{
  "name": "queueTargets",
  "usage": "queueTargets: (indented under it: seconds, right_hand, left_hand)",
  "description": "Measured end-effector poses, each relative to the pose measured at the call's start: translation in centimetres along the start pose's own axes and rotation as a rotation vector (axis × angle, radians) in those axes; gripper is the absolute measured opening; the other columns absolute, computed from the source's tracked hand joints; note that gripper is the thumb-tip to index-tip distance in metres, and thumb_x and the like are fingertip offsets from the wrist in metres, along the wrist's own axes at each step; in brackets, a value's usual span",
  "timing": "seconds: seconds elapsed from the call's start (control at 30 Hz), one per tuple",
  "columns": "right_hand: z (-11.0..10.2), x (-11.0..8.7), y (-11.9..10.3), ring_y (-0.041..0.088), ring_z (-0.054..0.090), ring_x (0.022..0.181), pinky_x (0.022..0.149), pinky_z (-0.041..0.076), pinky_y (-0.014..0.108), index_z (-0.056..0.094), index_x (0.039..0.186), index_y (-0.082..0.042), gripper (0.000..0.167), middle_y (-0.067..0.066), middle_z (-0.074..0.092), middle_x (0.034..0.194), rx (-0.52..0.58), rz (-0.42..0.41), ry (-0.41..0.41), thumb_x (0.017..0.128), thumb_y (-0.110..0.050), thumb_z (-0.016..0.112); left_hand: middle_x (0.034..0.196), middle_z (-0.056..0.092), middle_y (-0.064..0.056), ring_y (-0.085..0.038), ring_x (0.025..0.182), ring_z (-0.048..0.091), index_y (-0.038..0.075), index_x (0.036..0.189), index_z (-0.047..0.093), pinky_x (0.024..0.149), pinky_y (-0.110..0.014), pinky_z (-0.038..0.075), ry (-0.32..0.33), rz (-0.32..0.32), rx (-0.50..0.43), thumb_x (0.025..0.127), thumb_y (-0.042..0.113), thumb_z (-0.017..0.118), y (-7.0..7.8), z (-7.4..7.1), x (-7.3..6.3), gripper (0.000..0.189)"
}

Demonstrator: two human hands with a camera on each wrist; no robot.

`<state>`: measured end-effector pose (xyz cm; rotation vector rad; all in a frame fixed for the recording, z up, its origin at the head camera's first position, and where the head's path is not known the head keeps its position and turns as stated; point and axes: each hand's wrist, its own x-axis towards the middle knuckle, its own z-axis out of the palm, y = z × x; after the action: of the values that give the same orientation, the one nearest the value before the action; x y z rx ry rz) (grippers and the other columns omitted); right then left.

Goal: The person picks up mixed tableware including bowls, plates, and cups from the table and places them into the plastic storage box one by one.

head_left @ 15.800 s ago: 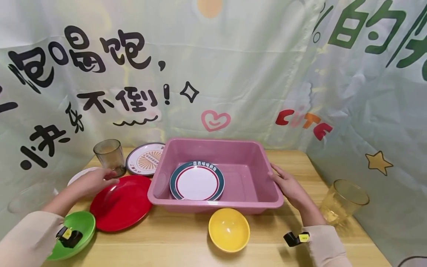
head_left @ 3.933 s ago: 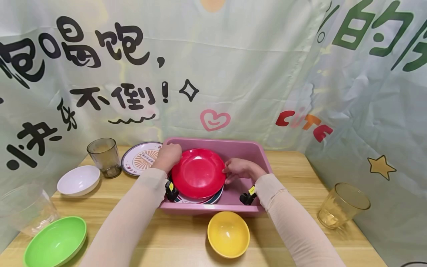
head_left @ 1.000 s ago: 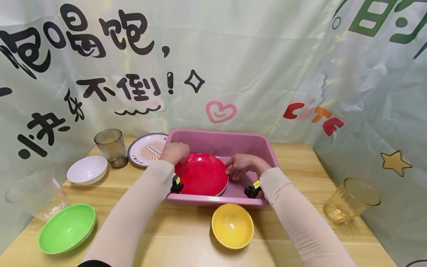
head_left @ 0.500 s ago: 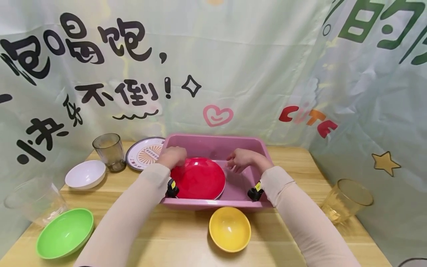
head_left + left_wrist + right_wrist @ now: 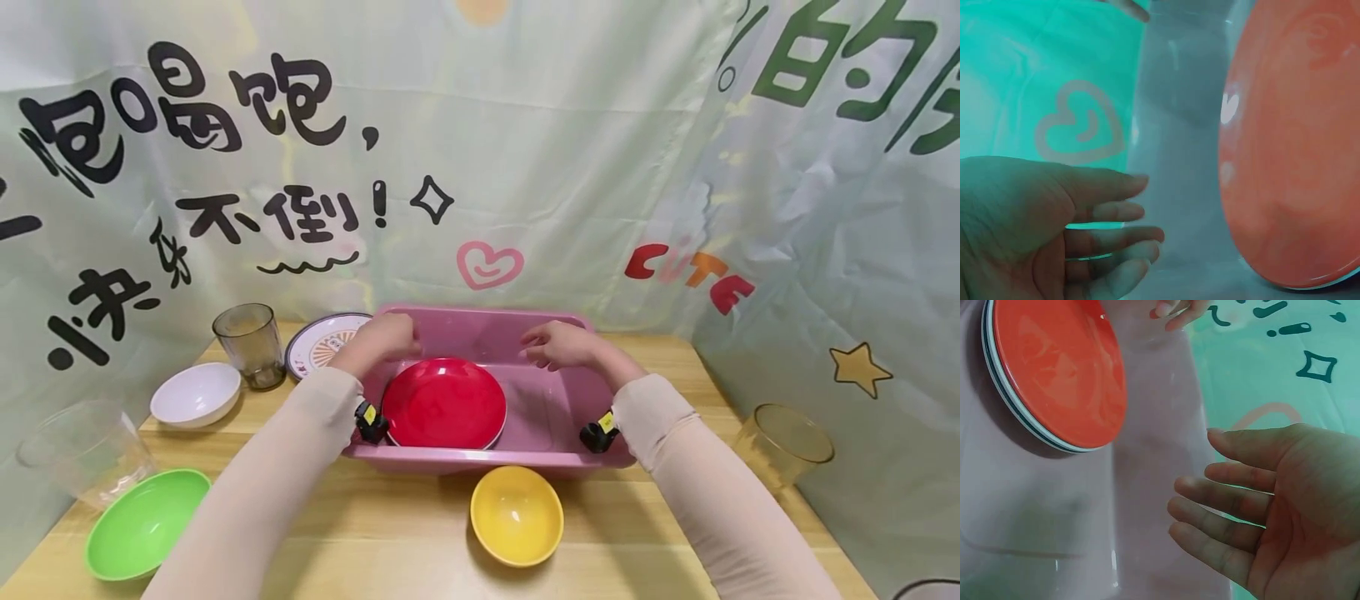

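A red plate lies inside the pink basin, stacked on a white plate with a dark green band whose edge shows in the right wrist view. Above the basin's left side is my left hand, apart from the plate and holding nothing. In the left wrist view its fingers are spread and relaxed. My right hand hovers over the right part of the basin, its fingers loosely extended with nothing between them.
A yellow bowl stands before the basin. To the left are a green bowl, a white bowl, a clear cup, a grey cup and a patterned plate. A yellow glass stands right.
The red plate went from the table's left side into the basin, onto the green-banded plate. Both hands have since let go of it, lifted and moved apart.
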<state>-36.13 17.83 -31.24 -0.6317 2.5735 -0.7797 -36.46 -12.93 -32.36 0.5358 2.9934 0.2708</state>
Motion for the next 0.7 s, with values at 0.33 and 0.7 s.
queueTargets:
  seconds: [0.33,0.7]
  right_hand:
    - [-1.0,-2.7,1.5,0.030,0.060,0.112,0.096,0.048,0.046,0.058,0.132,0.002,0.041,0.016,0.063,0.124,-0.106,-0.078,0.141,0.097,-0.020,0.061]
    - [-1.5,-5.8,3.2,0.038,0.052,0.123,0.100,0.044,0.052,0.052,0.137,0.000,0.046,0.022,0.056,0.133,-0.040,-0.077,0.196,0.099,-0.024,0.060]
  left_hand:
    - [0.115,0.067,-0.019,-0.031,0.105,0.062,-0.005,0.120,0.064,0.089,-0.043,0.050,0.031,0.017,-0.227,0.093,0.022,0.065,-2.2,-1.4,-1.5,0.038]
    - [0.116,0.065,-0.026,-0.036,0.100,0.065,-0.008,0.126,0.058,0.086,-0.046,0.053,0.130,-0.034,-0.461,0.098,0.024,0.059,-5.1,-1.5,-4.6,0.042]
